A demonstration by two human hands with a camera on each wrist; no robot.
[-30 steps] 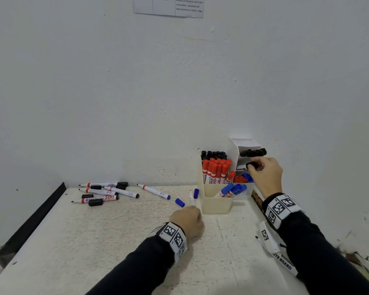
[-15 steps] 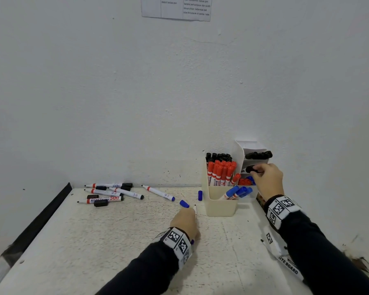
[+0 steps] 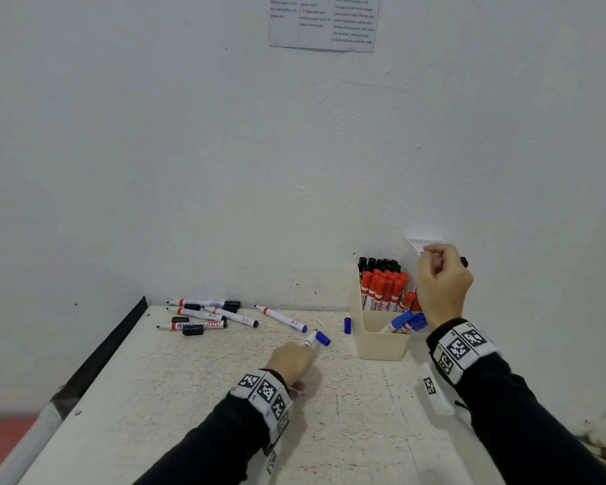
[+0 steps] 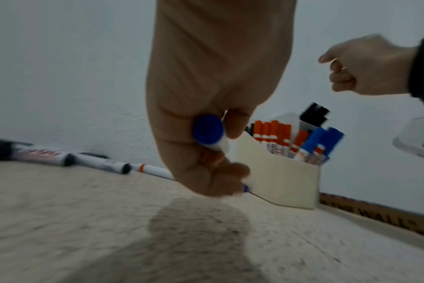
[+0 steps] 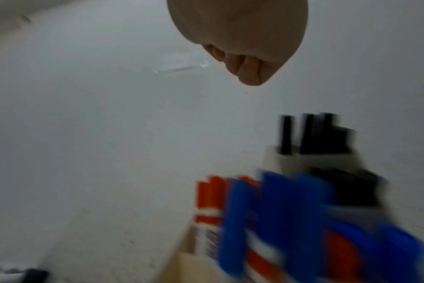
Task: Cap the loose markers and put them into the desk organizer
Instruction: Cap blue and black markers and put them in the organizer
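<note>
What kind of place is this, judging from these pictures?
Probably an office or classroom corner: a worn white table against a plain wall, a cream desk organizer full of whiteboard markers, and a printed notice on the wall.

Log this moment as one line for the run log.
left hand: grips blue marker | right hand: curled, empty, above organizer | loose markers remain on table

blue marker (image 3: 316,339): I see it capped, in left grip.
organizer (image 3: 378,339): cream, upright, w/ red, blue, black markers.
loose markers (image 3: 203,315): uncapped, far left on table.
</note>
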